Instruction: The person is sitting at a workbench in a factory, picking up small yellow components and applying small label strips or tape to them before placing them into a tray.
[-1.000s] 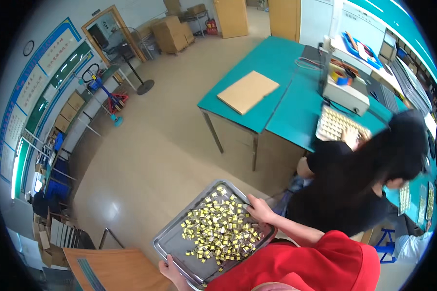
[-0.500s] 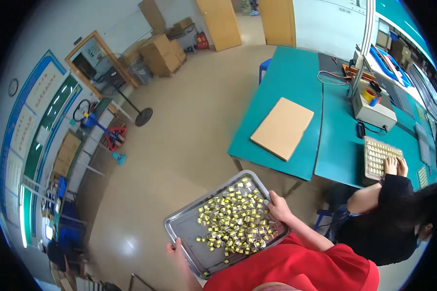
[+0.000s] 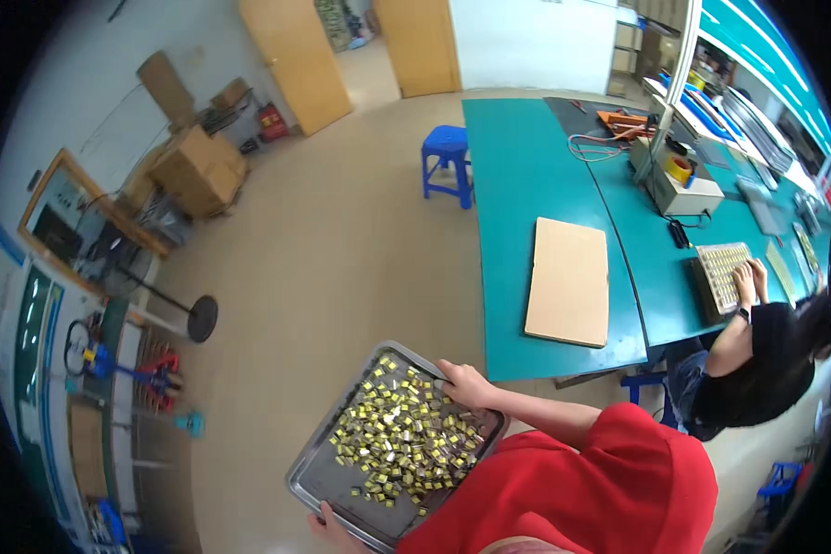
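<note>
Between my hands is a grey metal tray [image 3: 342,397], held out in front of my red shirt. Heaped in it are many small yellow-topped metal parts [image 3: 402,443], lying loose, with bare metal at the tray's lower left. My left hand [image 3: 332,534] grips the near left rim, its thumb over the edge and the other fingers mostly hidden below. On the far right rim my right hand [image 3: 466,384] is closed, thumb on top and fingers under the edge. The tray is off the table, above the floor.
A green-topped table [image 3: 503,175] stands ahead right, bearing a flat cardboard box [image 3: 568,282] and a grey device [image 3: 679,194]. A seated co-worker [image 3: 739,379] touches a tray of small parts [image 3: 722,263]. A blue stool [image 3: 446,143] is by the table; a black stand base [image 3: 202,319] is left.
My view has turned to the left and shifted nearer the table; the blue stool now shows fully. The tray stays in both hands and appears slightly farther left and lower.
</note>
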{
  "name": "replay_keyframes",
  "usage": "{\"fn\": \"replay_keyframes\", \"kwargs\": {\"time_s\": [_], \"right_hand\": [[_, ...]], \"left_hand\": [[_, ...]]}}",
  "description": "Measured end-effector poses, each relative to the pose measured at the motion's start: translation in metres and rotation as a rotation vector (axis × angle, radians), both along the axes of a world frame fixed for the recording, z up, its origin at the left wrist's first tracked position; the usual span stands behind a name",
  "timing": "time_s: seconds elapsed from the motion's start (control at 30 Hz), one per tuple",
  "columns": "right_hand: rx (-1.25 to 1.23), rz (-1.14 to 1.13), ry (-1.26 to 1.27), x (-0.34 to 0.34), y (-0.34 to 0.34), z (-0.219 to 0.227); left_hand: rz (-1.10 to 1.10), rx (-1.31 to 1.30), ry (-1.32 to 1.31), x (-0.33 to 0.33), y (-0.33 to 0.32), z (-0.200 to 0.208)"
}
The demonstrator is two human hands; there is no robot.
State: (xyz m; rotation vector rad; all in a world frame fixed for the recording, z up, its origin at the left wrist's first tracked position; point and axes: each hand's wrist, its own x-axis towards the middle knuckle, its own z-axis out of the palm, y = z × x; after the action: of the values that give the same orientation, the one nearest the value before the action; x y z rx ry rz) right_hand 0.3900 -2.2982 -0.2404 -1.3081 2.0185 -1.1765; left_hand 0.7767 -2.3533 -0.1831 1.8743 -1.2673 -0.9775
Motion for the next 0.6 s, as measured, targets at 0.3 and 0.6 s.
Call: {"fn": "replay_keyframes", "kwargs": {"time_s": [0.3, 0.6], "right_hand": [[0.098, 0.036, -0.084, 0.000, -0.006, 0.009], [0.125, 0.014, -0.115, -0.003, -0.008, -0.009]], "left_hand": [[0.035, -0.181, 0.218, 0.030, -0.017, -0.038], [0.072, -0.098, 0.265, 0.008, -0.017, -0.008]]}}
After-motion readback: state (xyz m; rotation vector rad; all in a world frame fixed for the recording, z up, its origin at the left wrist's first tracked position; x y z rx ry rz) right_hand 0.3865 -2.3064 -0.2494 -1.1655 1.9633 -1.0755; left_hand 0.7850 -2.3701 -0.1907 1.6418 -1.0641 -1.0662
